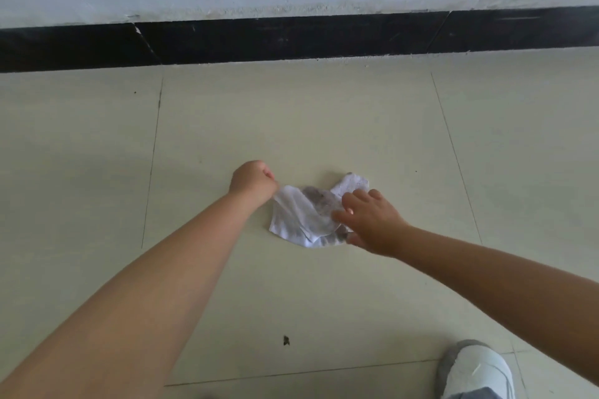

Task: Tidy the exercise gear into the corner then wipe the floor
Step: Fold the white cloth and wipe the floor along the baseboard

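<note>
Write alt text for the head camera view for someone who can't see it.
Two bare hands work a dirty white cloth on a pale tiled floor: the left hand grips one edge, the right hand rests open on it. A dark speck lies nearer, a white shoe at lower right.

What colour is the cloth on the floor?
White with grey dirty smudges, the cloth shows in the head view.
</note>
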Demonstrator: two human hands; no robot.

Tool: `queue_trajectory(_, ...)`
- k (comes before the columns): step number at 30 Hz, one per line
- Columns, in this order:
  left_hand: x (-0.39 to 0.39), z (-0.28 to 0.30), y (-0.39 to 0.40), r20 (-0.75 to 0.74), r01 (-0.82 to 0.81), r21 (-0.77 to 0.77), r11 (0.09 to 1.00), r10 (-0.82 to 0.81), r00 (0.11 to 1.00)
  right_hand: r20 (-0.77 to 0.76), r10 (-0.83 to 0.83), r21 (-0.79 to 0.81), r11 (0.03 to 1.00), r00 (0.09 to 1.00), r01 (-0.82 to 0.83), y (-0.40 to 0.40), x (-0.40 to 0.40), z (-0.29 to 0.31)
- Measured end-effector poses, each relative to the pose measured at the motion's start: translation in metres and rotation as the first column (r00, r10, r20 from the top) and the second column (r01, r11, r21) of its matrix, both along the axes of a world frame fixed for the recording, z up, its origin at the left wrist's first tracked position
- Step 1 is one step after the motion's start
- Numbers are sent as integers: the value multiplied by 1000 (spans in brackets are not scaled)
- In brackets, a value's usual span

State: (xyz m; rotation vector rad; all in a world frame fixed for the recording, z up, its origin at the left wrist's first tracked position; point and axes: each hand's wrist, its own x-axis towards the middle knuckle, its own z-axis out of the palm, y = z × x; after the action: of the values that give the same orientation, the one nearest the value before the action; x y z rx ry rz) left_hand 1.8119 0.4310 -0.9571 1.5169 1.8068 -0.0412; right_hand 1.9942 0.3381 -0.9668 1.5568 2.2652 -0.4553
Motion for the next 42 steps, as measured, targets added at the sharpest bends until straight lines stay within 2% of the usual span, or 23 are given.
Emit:
queue_trajectory(2,-1,-2,-7,-55,160,-43,986,-163,985,-28,-36,20,999,999,37,2,-3,-9)
queue_trajectory(4,-4,-9,-14,-109,246,-88,965,-254,961,-91,-65,56,996,994,71,9,-6,-21)
queue_trajectory(7,-7,-17,-21,-179,260,-79,962,-270,946,-111,-159,108,979,981,171,23,-15,-6)
queue_trajectory(9,-7,-19,-23,-186,237,-45,970,-241,953,-170,-271,-13,962,947,273,40,-15,7)
queue_trajectory(10,-8,-21,-22,-177,206,-30,978,-208,962,-182,-402,-113,915,897,387,51,-14,13)
queue_trajectory(12,-8,-24,-19,-139,136,-22,991,-137,981,-218,-652,-328,750,726,574,74,-11,19)
queue_trajectory(15,-7,-32,-15,-69,116,-31,993,-117,991,-231,-829,-471,553,509,687,99,-6,21)
queue_trajectory(17,-5,-37,-14,-36,105,-33,994,-106,994,-221,-874,-486,484,433,728,109,-4,16)
queue_trajectory(22,-5,-43,-4,25,93,-22,995,-93,995,-115,-840,-352,534,531,769,128,-8,18)
queue_trajectory(25,-12,-38,12,136,57,-61,997,-48,990,-54,-786,-307,601,616,738,137,-5,26)
queue_trajectory(28,-23,-25,28,285,-10,-179,984,61,957,20,-743,-390,610,669,689,140,2,40)
queue_trajectory(29,-25,-19,33,323,12,-229,973,64,944,27,-740,-445,593,672,671,139,5,47)
queue_trajectory(31,-26,-9,40,367,87,-348,934,50,929,2,-787,-580,502,617,642,138,14,60)
queue_trajectory(33,-20,-2,47,341,101,-413,905,51,939,-28,-814,-573,489,580,658,140,16,65)
queue_trajectory(35,-12,-1,54,261,6,-379,926,101,960,-93,-767,-354,621,635,699,147,17,55)
queue_trajectory(36,-8,-3,56,208,-42,-324,945,115,971,-133,-727,-199,685,673,701,148,17,46)
queue_trajectory(38,-4,-8,57,28,-37,-143,989,41,999,-205,-682,4,717,702,697,142,12,34)
queue_trajectory(40,-5,-12,49,-113,-4,-1,1000,4,994,-217,-603,95,770,768,631,126,9,21)
queue_trajectory(42,-5,-20,40,-151,55,42,998,-48,987,-142,-478,134,858,867,495,108,8,8)
